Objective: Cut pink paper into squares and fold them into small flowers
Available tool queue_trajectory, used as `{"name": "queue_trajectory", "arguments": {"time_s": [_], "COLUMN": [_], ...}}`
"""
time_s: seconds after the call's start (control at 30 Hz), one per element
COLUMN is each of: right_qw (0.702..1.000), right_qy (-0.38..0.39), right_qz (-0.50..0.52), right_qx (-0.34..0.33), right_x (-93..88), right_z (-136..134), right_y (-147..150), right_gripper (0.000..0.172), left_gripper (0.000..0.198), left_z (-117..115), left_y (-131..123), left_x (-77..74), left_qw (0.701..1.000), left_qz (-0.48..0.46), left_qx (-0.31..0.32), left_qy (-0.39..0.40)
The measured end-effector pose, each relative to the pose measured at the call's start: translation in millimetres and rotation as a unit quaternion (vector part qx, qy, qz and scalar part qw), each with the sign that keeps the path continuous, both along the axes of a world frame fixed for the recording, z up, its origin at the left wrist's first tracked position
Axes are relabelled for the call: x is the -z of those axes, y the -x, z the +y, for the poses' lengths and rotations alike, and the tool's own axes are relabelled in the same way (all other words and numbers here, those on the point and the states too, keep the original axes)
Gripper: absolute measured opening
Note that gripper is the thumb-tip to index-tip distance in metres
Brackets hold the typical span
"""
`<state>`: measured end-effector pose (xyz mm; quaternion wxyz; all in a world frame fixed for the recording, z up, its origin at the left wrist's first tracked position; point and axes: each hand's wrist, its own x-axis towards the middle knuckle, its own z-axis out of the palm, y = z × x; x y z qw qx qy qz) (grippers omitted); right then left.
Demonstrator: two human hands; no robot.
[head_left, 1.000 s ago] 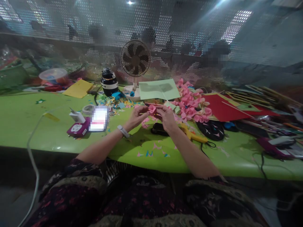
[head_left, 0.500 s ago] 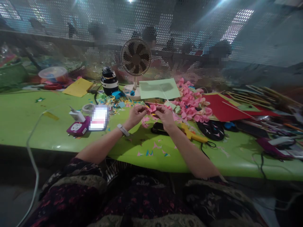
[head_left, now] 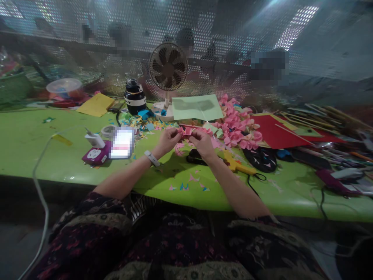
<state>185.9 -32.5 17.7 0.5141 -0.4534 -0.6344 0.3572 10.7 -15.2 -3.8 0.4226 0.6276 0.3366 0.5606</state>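
Between the fingertips of both hands is a small folded piece of pink paper [head_left: 187, 132], held just above the table. My left hand [head_left: 169, 140], with a pale watch on the wrist, pinches its left side. On the other side my right hand [head_left: 204, 144] is closed on the right edge, its fingertips partly hidden. Pink paper scraps [head_left: 178, 149] lie below the hands. A black object [head_left: 194, 156] rests under my right hand, and a yellow glue gun [head_left: 234, 164] lies beside my right forearm. Many pink paper flowers [head_left: 237, 123] are heaped to the right.
A phone [head_left: 121, 143] leans near a purple power block [head_left: 95, 154] on the green table [head_left: 26, 144]. Behind stand a dark bottle [head_left: 135, 99] and a fan [head_left: 168, 67]. Light green paper [head_left: 196, 107] lies by the heap; red sheets [head_left: 272, 132] and sticks [head_left: 309, 120] are farther right.
The pink paper has turned between my fingers and now looks more folded and flatter. A thin yellow strip seen beside it earlier no longer shows clearly. Both hands have barely moved.
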Motion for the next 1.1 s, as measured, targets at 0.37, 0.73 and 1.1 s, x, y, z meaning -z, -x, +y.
{"name": "queue_trajectory", "arguments": {"time_s": [0.37,0.73,1.1], "right_qw": [0.996,0.996,1.0], "right_qy": [0.062,0.058,-0.028], "right_qz": [0.067,0.065,-0.009], "right_qx": [-0.018,-0.008,0.001], "right_x": [1.8,-3.9,-2.5], "right_z": [5.0,2.7,1.0], "right_y": [-1.3,-2.1,-1.0], "right_gripper": [0.026,0.022,0.019], "left_gripper": [0.032,0.039,0.029], "left_z": [-9.3,-12.1,-2.0], "left_y": [-0.1,3.0,1.3], "left_x": [-10.8,-13.8,-3.5], "left_qw": [0.999,0.997,1.0], "left_qz": [-0.035,-0.056,0.009], "left_qx": [0.029,0.04,0.013], "left_qy": [0.016,0.019,0.018]}}
